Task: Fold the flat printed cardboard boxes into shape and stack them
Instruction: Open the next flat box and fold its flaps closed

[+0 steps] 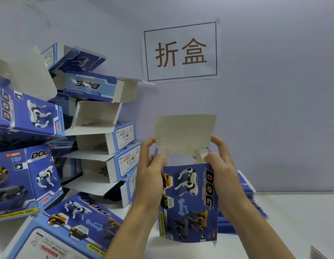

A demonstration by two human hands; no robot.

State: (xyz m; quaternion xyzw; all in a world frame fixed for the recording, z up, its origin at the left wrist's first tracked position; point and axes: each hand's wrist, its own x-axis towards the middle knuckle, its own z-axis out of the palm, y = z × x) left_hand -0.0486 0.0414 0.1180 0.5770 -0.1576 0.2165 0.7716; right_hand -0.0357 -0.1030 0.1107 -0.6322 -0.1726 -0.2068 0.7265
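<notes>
Blue printed box (188, 202) held upright above the white table (293, 221), centre-right of head view, top flap (185, 133) standing open, prob. so side tabs can go in first. Left hand (149, 176) and right hand (220, 171) each grip an upper corner w/ fingers curled round the edges, thumbs in front. Folded boxes (99, 128) piled at left; flat blanks (244, 195) stacked just behind the right hand.
</notes>
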